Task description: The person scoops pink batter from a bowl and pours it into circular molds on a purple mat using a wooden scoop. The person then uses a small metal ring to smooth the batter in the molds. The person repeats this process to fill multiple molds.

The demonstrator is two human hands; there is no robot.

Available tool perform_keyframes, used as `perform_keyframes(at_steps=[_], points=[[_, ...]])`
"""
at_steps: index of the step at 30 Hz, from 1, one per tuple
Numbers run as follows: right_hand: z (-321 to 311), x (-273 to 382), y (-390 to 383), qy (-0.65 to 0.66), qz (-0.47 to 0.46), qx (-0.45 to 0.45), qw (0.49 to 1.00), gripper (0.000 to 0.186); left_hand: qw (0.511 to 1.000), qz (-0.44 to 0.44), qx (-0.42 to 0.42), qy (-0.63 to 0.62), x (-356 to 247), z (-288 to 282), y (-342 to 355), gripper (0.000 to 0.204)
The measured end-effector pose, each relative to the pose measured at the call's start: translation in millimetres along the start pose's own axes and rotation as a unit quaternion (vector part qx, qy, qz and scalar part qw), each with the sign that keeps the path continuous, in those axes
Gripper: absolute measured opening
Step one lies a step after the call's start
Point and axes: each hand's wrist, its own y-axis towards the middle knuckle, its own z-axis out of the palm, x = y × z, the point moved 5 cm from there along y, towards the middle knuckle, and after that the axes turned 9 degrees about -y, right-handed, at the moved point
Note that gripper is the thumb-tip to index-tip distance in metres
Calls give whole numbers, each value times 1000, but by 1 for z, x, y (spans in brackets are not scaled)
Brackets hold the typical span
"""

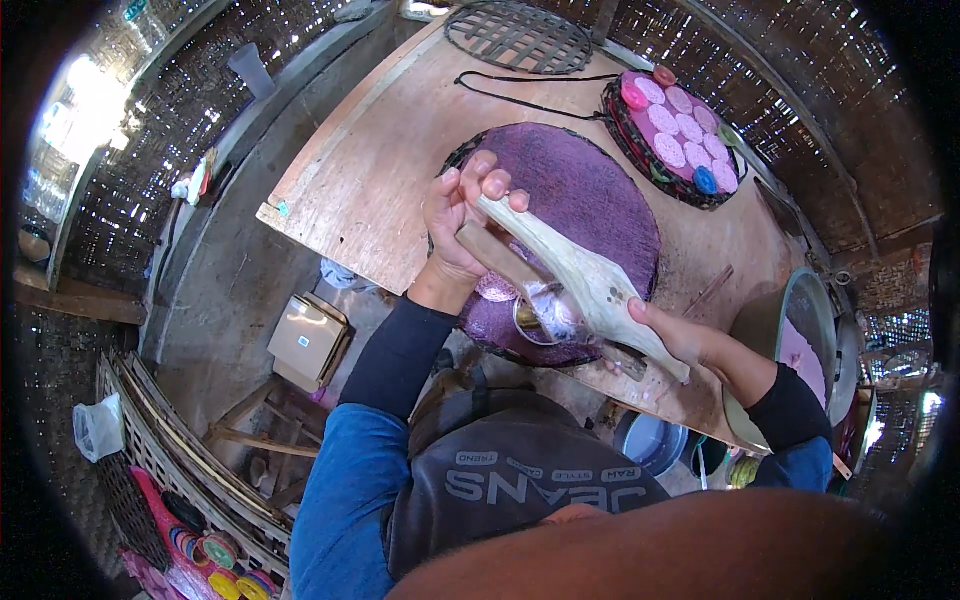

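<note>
Both hands hold a wooden hand press over the near part of a round purple mat (590,180). It has a long pale upper bar (570,255), a brown lower bar (500,258) and a shiny metal cup (545,315) between them. My left hand (460,215) curls its fingers round the far left ends of the bars. At the lower right, my right hand (670,335) grips the other end, its thumb on the pale bar; some of its fingers are hidden underneath. Beside the cup, a pink lacy round (495,288) partly shows on the mat.
A round tray (655,180) at the back right carries several pink lacy rounds. Behind lies a woven rack (520,38) on the wooden table (350,190). A large green-rimmed tub (760,320) stands at the right, a blue basin (650,440) below the edge. Left is a cardboard box (308,340).
</note>
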Motion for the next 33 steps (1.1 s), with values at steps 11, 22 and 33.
perform_keyframes(at_steps=[11,22,33], points=[[-19,-7,-22,-23,69,-12,997,69,995,33,-97,0,21,-24,-6,22],[-38,13,-16,-214,9,-149,965,70,999,5,-21,-47,8,-34,15,19],[-10,25,10,-171,10,-96,981,74,996,63,-66,23,-25,-10,-6,22]])
